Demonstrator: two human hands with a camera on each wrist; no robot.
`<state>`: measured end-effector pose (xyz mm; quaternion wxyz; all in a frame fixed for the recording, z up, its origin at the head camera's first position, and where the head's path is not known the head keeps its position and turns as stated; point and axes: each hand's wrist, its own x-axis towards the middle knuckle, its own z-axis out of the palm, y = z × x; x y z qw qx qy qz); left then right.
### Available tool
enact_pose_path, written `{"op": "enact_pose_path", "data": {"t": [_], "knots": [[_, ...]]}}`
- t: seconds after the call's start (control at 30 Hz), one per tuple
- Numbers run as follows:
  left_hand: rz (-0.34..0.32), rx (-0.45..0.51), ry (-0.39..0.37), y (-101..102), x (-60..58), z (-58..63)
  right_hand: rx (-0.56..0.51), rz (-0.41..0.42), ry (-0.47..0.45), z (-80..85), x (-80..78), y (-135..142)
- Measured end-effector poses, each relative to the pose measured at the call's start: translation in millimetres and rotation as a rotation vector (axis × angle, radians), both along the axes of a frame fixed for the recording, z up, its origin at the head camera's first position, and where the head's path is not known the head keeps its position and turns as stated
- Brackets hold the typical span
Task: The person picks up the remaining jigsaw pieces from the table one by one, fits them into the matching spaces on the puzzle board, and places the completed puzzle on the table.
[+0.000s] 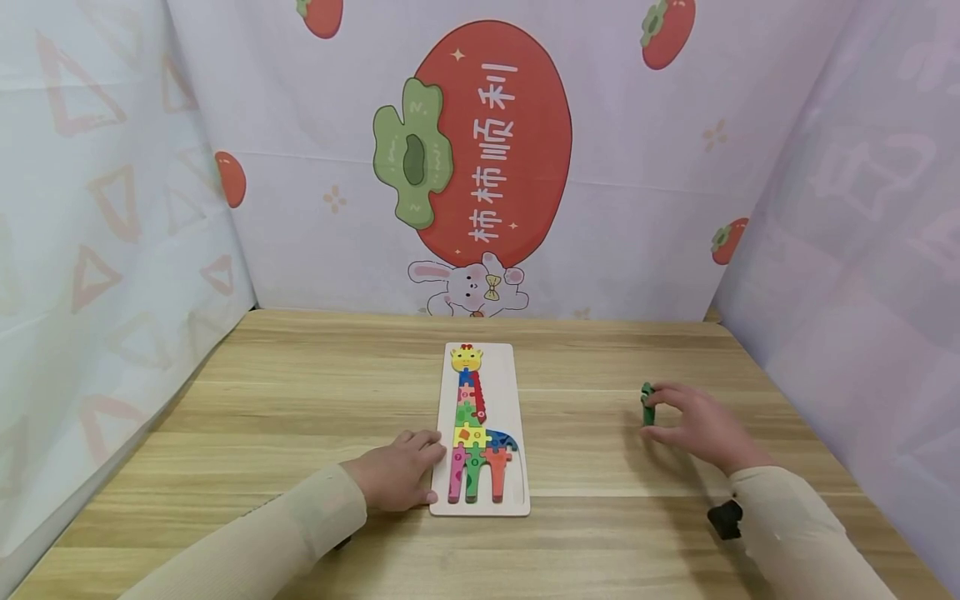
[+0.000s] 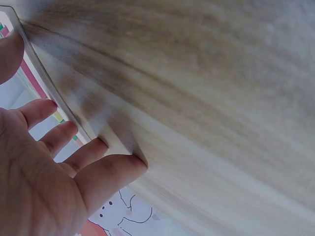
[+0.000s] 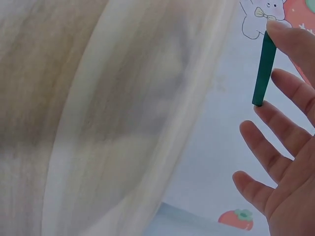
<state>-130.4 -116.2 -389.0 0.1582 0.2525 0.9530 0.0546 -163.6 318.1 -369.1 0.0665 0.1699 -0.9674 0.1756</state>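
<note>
A pale wooden puzzle board [image 1: 501, 379] with colourful giraffe pieces [image 1: 470, 436] in it lies on the table in the head view. My left hand [image 1: 397, 473] rests at the board's left edge, fingers spread and relaxed; the left wrist view shows the thumb and fingertips along the board's rim [image 2: 38, 69]. Off to the right of the board, my right hand [image 1: 705, 429] pinches a green puzzle piece [image 1: 647, 406] between thumb and fingers. From the right wrist view this piece [image 3: 265, 69] is seen edge-on, thin and slightly tapered, while the lower fingers stay apart from it.
The wood-grain table [image 1: 322, 367] runs back to a white cloth [image 1: 315, 250] printed with persimmons and a rabbit. Cloth walls stand at the left [image 1: 120, 208] and right [image 1: 847, 217] sides of the table. Both forearms wear beige sleeves [image 1: 802, 525].
</note>
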Motion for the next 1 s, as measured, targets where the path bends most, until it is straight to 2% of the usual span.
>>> {"op": "enact_pose_path", "data": {"t": [1.0], "knots": [[0.007,-0.001,-0.018,0,0.5,3.1,-0.024,0.016,0.008,13.2,-0.3,-27]]}}
